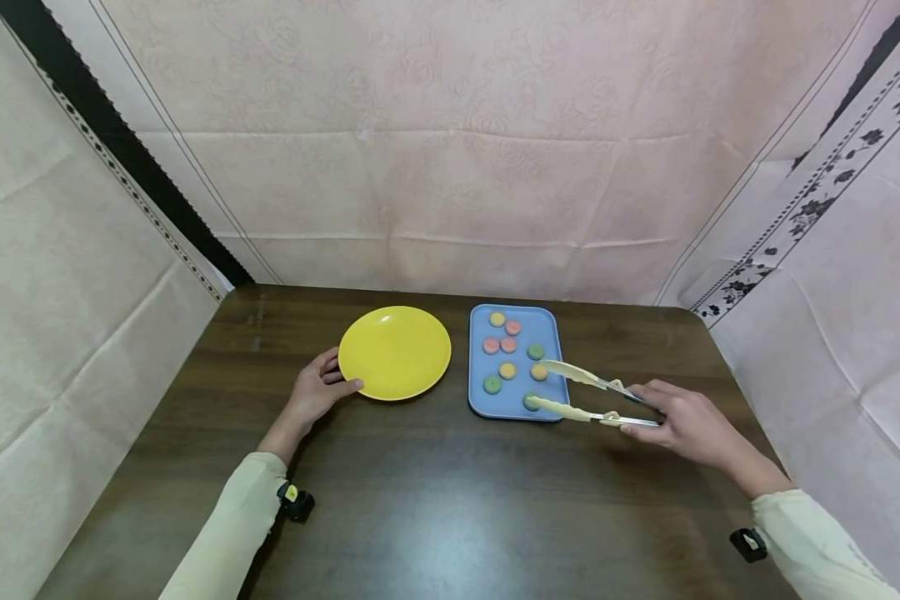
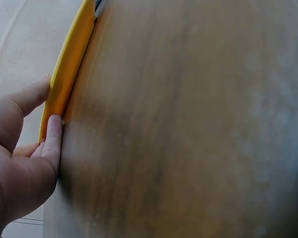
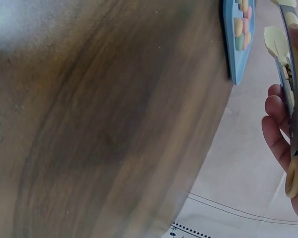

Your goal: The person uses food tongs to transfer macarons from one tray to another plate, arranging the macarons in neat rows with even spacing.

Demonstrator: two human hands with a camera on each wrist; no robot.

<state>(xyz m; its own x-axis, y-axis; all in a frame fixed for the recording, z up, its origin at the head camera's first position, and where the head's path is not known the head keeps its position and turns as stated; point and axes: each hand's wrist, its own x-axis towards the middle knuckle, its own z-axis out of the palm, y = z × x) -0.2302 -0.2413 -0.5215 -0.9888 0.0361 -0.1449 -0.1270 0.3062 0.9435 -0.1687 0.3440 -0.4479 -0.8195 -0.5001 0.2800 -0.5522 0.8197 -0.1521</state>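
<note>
My left hand point(image 1: 321, 390) holds the rim of a round yellow plate point(image 1: 395, 353), thumb at the near edge and fingers along the left side. In the left wrist view the plate point(image 2: 69, 64) appears edge-on, with fingers against its side. My right hand point(image 1: 686, 421) grips a pair of tongs point(image 1: 598, 380) with cream tips and metal arms. Their arms stand spread over the right part of a blue tray point(image 1: 480, 404). One tip overlaps a yellow macaron-like piece point(image 1: 537, 373), the other a green piece point(image 1: 528, 402). Nothing shows squeezed between the tips.
Several small pink, yellow and green round pieces lie scattered on the tray, among them a pink one point(image 1: 491, 346). The tray sits right of the plate on a dark wooden table point(image 1: 420, 500). Pale cloth point(image 1: 420, 167) hangs behind the table and at both sides.
</note>
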